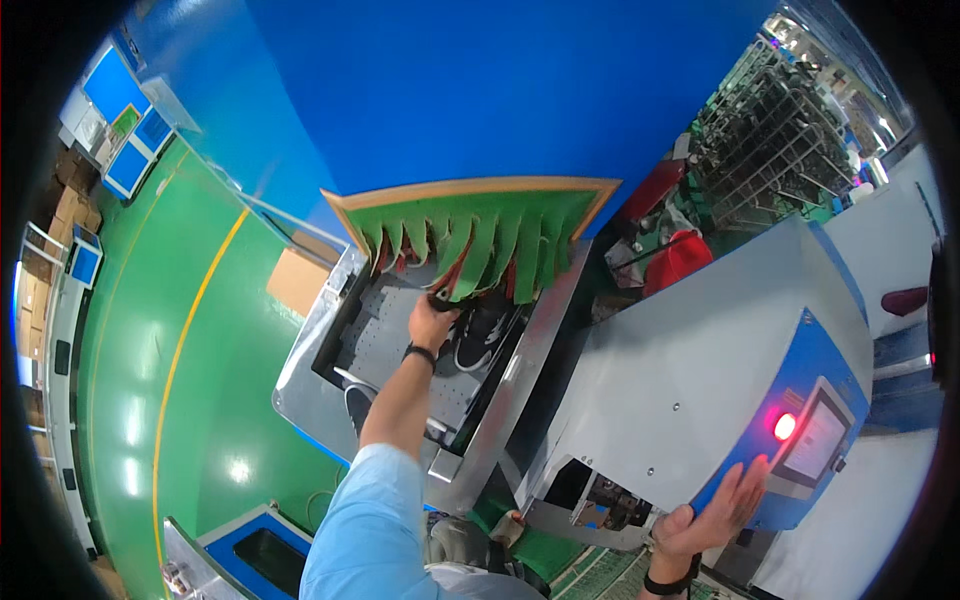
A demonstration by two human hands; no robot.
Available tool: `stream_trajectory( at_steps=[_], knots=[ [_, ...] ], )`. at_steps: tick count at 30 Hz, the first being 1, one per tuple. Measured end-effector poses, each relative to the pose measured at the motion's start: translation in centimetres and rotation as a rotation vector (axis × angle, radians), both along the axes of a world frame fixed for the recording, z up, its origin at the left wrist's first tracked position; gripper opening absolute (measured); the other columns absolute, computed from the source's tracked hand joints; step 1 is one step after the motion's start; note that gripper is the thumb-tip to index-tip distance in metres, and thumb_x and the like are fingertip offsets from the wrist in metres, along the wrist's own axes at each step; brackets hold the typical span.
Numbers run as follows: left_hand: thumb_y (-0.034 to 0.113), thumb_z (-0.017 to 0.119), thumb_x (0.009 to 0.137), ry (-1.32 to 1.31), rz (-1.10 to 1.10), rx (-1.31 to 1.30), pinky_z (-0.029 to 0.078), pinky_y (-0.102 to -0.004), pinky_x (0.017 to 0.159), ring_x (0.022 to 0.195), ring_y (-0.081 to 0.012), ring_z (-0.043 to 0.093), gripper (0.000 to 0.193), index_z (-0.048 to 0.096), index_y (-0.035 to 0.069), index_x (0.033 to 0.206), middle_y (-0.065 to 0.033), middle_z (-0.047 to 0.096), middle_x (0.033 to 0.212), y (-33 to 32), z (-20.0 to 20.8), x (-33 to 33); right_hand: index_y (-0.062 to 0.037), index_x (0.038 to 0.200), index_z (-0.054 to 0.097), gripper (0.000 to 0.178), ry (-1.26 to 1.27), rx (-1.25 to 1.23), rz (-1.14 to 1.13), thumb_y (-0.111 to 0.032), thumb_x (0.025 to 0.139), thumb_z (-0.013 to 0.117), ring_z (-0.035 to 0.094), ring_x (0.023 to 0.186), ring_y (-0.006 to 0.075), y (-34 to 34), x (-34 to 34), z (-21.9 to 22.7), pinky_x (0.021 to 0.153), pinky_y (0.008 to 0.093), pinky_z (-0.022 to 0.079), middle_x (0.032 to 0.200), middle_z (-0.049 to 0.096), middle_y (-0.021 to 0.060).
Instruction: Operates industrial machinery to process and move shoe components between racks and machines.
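Note:
My left hand (430, 325) reaches over a grey perforated conveyor bed (385, 335), its fingers closed on a dark shoe that is mostly hidden by the hand and a curtain of green strips (470, 240). Just right of it, a black shoe with a white sole (482, 335) rests on the bed. Another dark shoe (357, 403) with a pale rim shows beside my left forearm, partly covered by it. My right hand (715, 510) has its fingers stretched out at the blue front edge of a grey machine (660, 390), below a glowing red button (784, 426).
A tall blue housing (480, 90) rises behind the curtain. The grey machine carries a screen (815, 440) at its right. Cardboard (300, 275) lies left of the conveyor, above a green floor with a yellow line. Racks (775, 140) and a red container (677, 262) stand at the back right.

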State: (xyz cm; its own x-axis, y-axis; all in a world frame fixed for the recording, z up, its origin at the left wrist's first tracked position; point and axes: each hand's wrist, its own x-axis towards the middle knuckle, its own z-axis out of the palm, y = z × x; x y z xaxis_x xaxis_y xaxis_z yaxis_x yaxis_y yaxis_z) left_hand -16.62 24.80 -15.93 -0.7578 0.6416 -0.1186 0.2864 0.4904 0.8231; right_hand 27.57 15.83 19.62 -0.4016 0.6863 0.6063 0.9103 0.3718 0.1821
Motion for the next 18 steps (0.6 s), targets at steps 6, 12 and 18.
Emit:
stream_trajectory(
  at_steps=[6,12,18],
  knots=[
    [0.026,0.082,0.078,-0.497,-0.134,0.317,0.055,-0.0334,0.078,0.088,-0.0173,0.07,0.055,0.064,-0.002,0.122,-0.0107,0.074,0.099,-9.8,12.7,1.9,0.0025,0.145,0.046,0.061,0.097,-0.055,0.035,-0.043,0.105,0.043,0.044,0.14,0.0476,-0.7,-1.2,0.8,0.118,0.0598,0.026,0.148,0.049,0.0296],
    [0.006,0.076,0.081,-1.358,-0.369,0.302,0.055,-0.0328,0.082,0.096,-0.016,0.065,0.066,0.048,0.001,0.14,-0.0061,0.065,0.12,-23.2,19.7,16.5,-0.0004,0.155,0.032,0.074,0.983,-0.636,0.411,-0.027,0.094,0.065,0.042,0.142,0.0362,-11.8,-3.5,-4.9,0.122,0.0484,0.022,0.149,0.049,0.0232],
    [0.012,0.082,0.082,-1.273,-0.589,0.156,0.046,-0.0338,0.104,0.119,-0.0168,0.058,0.073,0.046,0.001,0.143,-0.0059,0.063,0.126,-28.3,22.6,29.2,-0.0039,0.157,0.033,0.085,1.736,-1.462,0.187,-0.006,0.079,0.068,0.052,0.127,0.0231,-14.0,2.6,-8.9,0.11,0.0369,0.041,0.141,0.052,0.0106]
  ],
)
